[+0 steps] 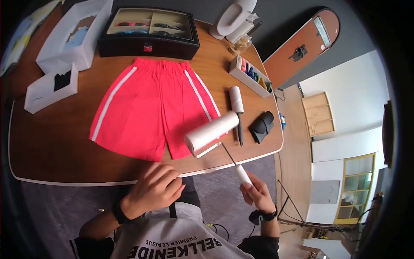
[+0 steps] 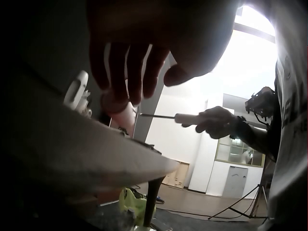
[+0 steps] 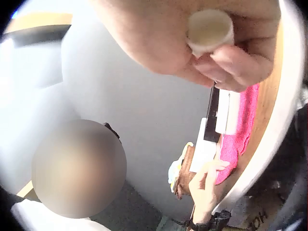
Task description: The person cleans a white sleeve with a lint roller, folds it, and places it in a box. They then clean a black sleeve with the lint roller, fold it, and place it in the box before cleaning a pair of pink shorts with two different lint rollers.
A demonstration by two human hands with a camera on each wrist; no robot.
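Pink shorts (image 1: 142, 108) with white side stripes lie spread on the wooden table (image 1: 56, 146), waistband toward the back. My right hand (image 1: 260, 195) grips the white handle of a large lint roller (image 1: 213, 133). Its white paper cylinder overlaps the lower right leg of the shorts in the head view, and the handle end sticks out of the fist in the right wrist view. Just off the table's front edge, close to the shorts' hem, is my left hand (image 1: 155, 187). Its fingers (image 2: 136, 72) hang loosely with nothing held, as the left wrist view shows.
Right of the shorts lie a smaller lint roller (image 1: 236, 101) with a dark handle and a black pouch (image 1: 262, 127). Behind stand a black eyewear case (image 1: 172, 51) and a narrow white box (image 1: 257, 85) of colourful items. White boxes (image 1: 47, 97) stand at the left.
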